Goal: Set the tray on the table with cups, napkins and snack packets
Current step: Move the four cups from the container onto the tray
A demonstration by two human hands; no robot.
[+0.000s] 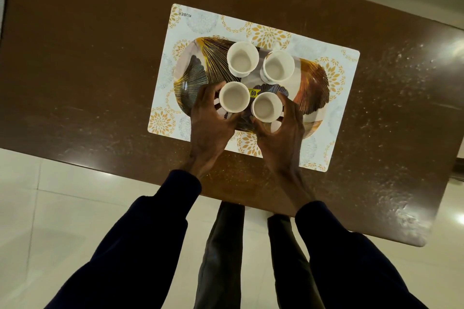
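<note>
on the brown desk (100,57) lies a placemat (346,88) with the tray (311,83) on it, carrying four cups. left hand (211,123) fingers curl around the near left cup (234,96); right hand (283,133) fingers wrap the near right cup (267,107).

1. Dark brown glossy wooden desk (88,57) fills most of the view, surface scuffed and speckled toward the right side.
2. Pale cream tiled floor (62,208) below the desk, grout lines visible.
3. Bright light glare (457,49) on desk's right edge.
</note>
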